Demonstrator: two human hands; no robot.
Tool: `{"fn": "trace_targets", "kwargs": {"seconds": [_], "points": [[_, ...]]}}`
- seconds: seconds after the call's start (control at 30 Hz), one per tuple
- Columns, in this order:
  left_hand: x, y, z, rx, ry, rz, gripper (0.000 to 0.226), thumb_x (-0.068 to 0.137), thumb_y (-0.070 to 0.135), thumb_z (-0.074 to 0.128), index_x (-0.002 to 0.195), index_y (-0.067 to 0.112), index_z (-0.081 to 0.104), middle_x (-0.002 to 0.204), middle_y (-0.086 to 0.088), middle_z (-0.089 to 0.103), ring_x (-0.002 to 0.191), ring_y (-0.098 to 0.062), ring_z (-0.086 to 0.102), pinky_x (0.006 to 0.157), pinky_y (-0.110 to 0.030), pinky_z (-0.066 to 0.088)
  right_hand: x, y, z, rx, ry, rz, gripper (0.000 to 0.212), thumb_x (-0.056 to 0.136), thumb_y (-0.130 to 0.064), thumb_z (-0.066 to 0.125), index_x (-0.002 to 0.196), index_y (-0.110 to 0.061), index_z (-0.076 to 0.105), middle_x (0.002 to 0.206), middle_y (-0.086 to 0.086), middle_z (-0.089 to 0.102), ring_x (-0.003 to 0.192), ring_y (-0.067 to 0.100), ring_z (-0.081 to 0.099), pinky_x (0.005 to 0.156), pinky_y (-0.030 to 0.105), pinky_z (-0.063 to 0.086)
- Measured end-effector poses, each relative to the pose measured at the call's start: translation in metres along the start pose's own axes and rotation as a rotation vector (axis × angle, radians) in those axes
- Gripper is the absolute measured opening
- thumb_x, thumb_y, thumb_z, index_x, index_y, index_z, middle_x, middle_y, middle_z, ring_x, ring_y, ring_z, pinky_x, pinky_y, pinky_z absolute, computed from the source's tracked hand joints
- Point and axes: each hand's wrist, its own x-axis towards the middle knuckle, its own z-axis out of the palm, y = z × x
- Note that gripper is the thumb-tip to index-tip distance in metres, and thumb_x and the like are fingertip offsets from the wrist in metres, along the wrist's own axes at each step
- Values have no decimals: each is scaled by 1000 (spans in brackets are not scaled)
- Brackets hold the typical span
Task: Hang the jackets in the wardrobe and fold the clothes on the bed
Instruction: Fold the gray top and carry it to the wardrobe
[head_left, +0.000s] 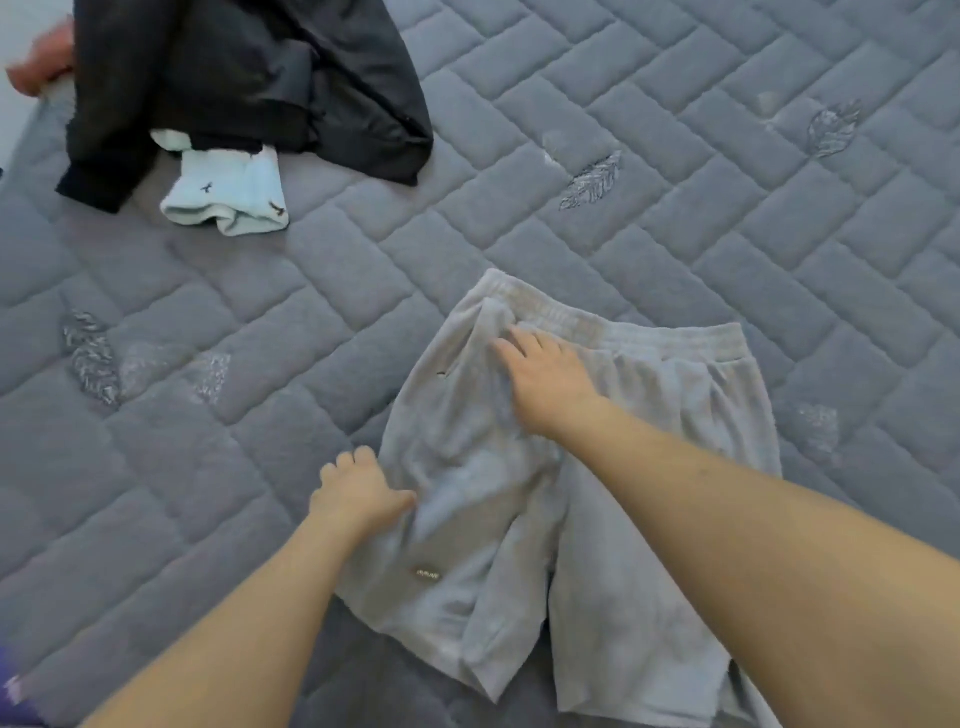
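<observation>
The grey shorts (545, 493) lie spread on the bed (727, 182), waistband away from the person, legs toward them, the left side rumpled. To fold them well, the cloth should first be smoothed flat, then one leg laid squarely over the other along the centre seam.

The right hand (545, 384) rests flat on the upper left part of the shorts, fingers (511, 345) nearly straight, pressing and grasping nothing. The left hand (358, 493) sits at the shorts' left edge, fingers curled and thumb on the cloth; it appears to pinch the side seam, though the hold itself is hidden.

Further off, a black garment (249, 78) overlies a pale blue garment (228, 197).
</observation>
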Motion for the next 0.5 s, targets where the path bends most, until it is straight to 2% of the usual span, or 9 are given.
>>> {"fn": "trace_targets", "kwargs": {"seconds": [0.1, 0.17, 0.2, 0.23, 0.3, 0.37, 0.43, 0.5], "points": [[14, -18, 11, 11, 100, 71, 33, 88, 41, 50, 106, 14, 58, 119, -9, 55, 111, -31, 50, 90, -38, 46, 43, -25, 8, -193, 30, -223, 61, 98, -16, 31, 155, -26, 12, 162, 4, 10, 148, 28, 10, 117, 46, 13], [23, -29, 11, -150, 46, 126, 19, 87, 33, 49, 90, 15, 54, 101, -6, 61, 93, -27, 57, 78, -35, 49, 67, -35, 11, -364, -25, -301, 61, 100, -16, 27, 156, -28, 4, 164, 3, 2, 150, 29, 0, 118, 48, 5], [27, -32, 9, -247, 6, 150, 15, 87, 30, 50, 87, 15, 50, 96, -5, 59, 88, -25, 57, 72, -35, 47, 77, -39, 11, -438, -52, -308, 60, 101, -16, 27, 156, -27, 6, 164, 4, 3, 150, 29, -1, 119, 50, 1], [28, -35, 6, -326, -24, 172, 14, 86, 29, 52, 87, 15, 48, 94, -4, 58, 86, -23, 57, 68, -35, 44, 85, -42, 10, -492, -70, -304, 57, 100, -16, 29, 154, -24, 14, 162, 6, 11, 149, 30, 2, 119, 51, -2], [22, -39, -3, -420, -106, 202, 18, 83, 30, 57, 93, 18, 50, 96, -2, 60, 87, -20, 59, 70, -34, 47, 95, -48, 3, -549, -71, -301, 43, 97, -14, 36, 140, -15, 40, 146, 11, 39, 142, 30, 22, 119, 53, -1], [5, -34, -13, -556, -272, 228, 28, 76, 31, 65, 102, 26, 57, 101, 2, 66, 90, -18, 65, 82, -40, 54, 97, -47, -8, -614, -58, -335, 32, 93, -15, 44, 122, -14, 58, 125, 6, 57, 126, 29, 40, 116, 48, 12], [-19, -18, -21, -655, -423, 266, 40, 67, 29, 69, 107, 28, 62, 104, 0, 71, 94, -22, 69, 87, -45, 56, 91, -34, -22, -628, -53, -363, 25, 89, -17, 50, 111, -17, 63, 115, 3, 62, 115, 27, 48, 105, 41, 27], [-48, 9, -27, -655, -525, 308, 46, 63, 25, 68, 109, 24, 65, 104, -3, 73, 95, -26, 71, 88, -48, 56, 78, -13, -36, -603, -32, -385, 23, 88, -18, 53, 108, -19, 62, 113, 3, 62, 112, 27, 51, 100, 39, 31]]}}
